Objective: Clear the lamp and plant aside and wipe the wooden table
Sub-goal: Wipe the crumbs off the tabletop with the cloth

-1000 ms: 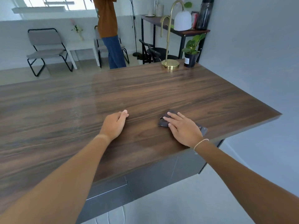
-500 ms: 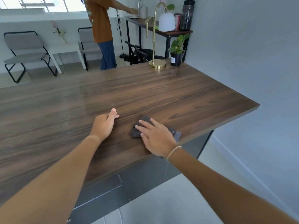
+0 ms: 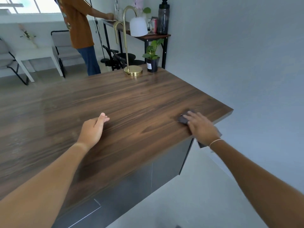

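Observation:
My right hand [image 3: 201,127] presses flat on a dark grey cloth [image 3: 183,118] near the front right corner of the wooden table [image 3: 131,109]; part of the cloth hangs past the table's edge under my wrist. My left hand [image 3: 93,129] rests on its side on the wood to the left, fingers together, holding nothing. At the far right corner stands a brass lamp [image 3: 133,70] with a white shade, and beside it a small green plant [image 3: 152,60] in a black pot.
A grey wall runs close along the table's right side. A person in a brown shirt [image 3: 79,30] stands beyond the far edge at a narrow side table [image 3: 148,36] with a dark bottle. Chairs and a white low table stand at the back left.
My right hand has slid the cloth to the right along the front edge toward the table's corner. My left hand stays in about the same place, now tilted up on its side.

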